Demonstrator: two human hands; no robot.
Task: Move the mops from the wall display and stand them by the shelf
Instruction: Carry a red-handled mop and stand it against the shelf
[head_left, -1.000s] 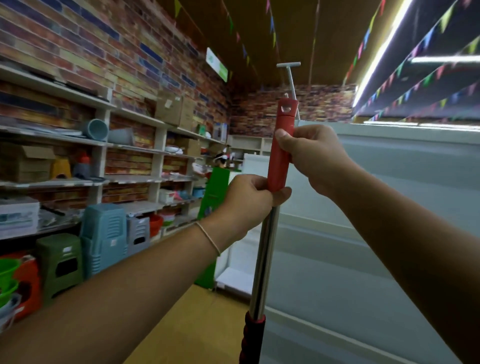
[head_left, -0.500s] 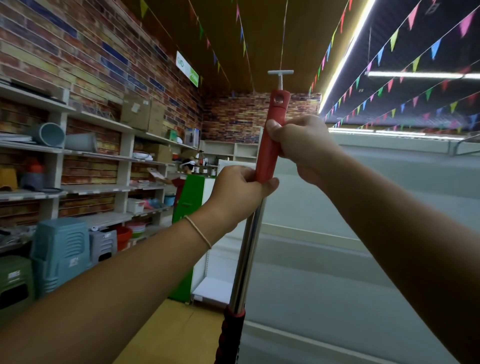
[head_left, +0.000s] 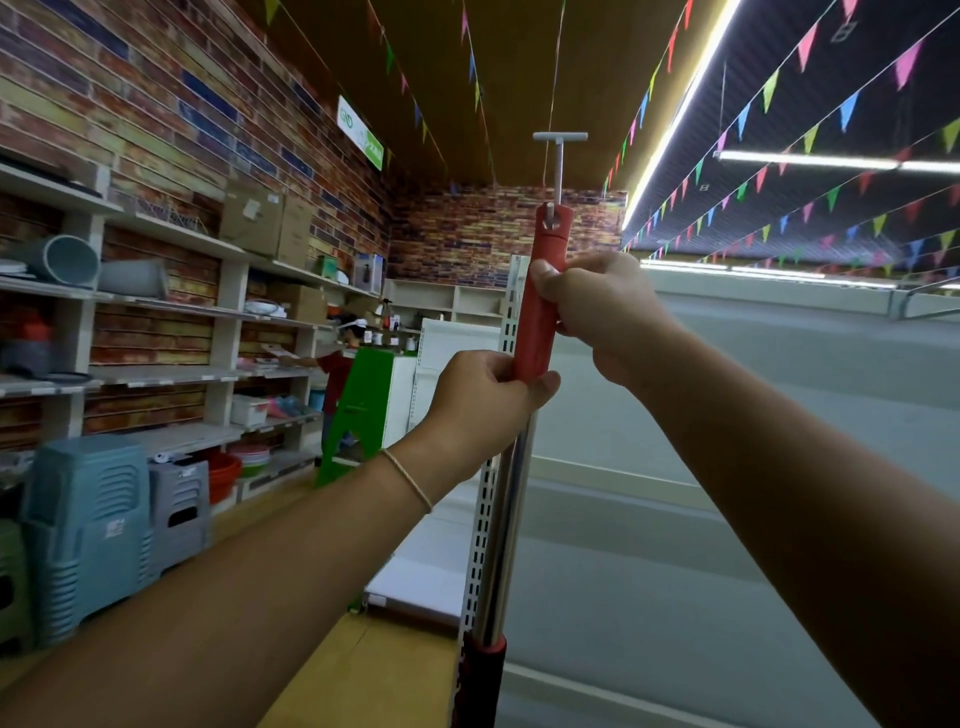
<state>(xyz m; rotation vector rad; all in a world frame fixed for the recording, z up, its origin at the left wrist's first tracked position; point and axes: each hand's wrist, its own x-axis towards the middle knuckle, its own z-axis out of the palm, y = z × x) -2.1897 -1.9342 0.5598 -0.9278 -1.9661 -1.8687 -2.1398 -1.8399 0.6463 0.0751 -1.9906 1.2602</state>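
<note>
**Mop handle gripped at the hook, not yet lifted clear**

Shop aisle with brick-patterned walls, stocked shelves (head_left: 218, 306) on the left, bunting overhead, pale display wall (head_left: 727, 415) on the right. Centre frame: mop (head_left: 537, 312), upright, red grip on top, chrome shaft below, hanging hole apparently threaded on a white T-shaped hook (head_left: 559, 156). Left hand (head_left: 480, 400) curled round the base of the red grip; right hand (head_left: 602, 306) wrapped round it higher up. Mop head out of view. Judged early: unhooking under way, carrying and standing by the shelf left to do.
</note>
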